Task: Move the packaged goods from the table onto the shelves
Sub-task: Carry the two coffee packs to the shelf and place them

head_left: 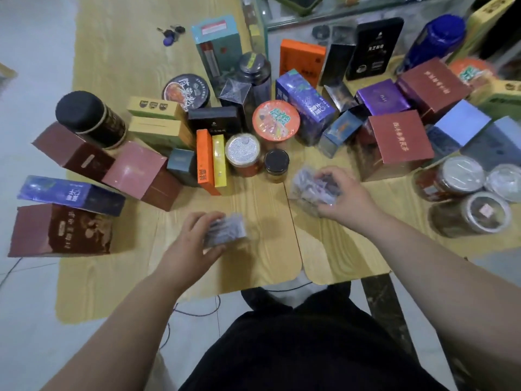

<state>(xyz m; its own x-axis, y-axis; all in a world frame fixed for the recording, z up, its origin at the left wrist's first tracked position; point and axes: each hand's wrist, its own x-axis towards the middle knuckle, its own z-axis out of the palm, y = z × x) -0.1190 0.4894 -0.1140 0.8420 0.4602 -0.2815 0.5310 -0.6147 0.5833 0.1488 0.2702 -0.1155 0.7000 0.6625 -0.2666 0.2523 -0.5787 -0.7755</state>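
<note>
The left hand (194, 235) is gripping the left packet (225, 231), a small purple-grey pack in clear wrap. Its fingers (207, 218) are curling over the pack's far edge, and the thumb is pressing on the near one. This packet is lying at 6 o'clock from the foil-lidded jar (243, 149), over the bare near part of the worktop (262, 210). The blur is hiding whether it is lifted or resting on the wood.

The right hand (341, 193) is holding the right packet (308, 187), a pack of the same kind, with its fingers (328, 176) clamped down over the top. That packet is sitting at 4 o'clock from the small dark-lidded jar (276, 162).

The noodle cup (276, 119) with its orange lid is standing at 12 o'clock from that jar. At 9 o'clock from the foil-lidded jar, a yellow slim box (219, 162) and an orange slim box (205, 159) are standing upright, touching each other. Three clear tubs (451, 179) are crowding the worktop at 3 o'clock from the right hand. A bunch of keys (170, 33) is lying at the far edge, at 11 o'clock from the noodle cup.
</note>
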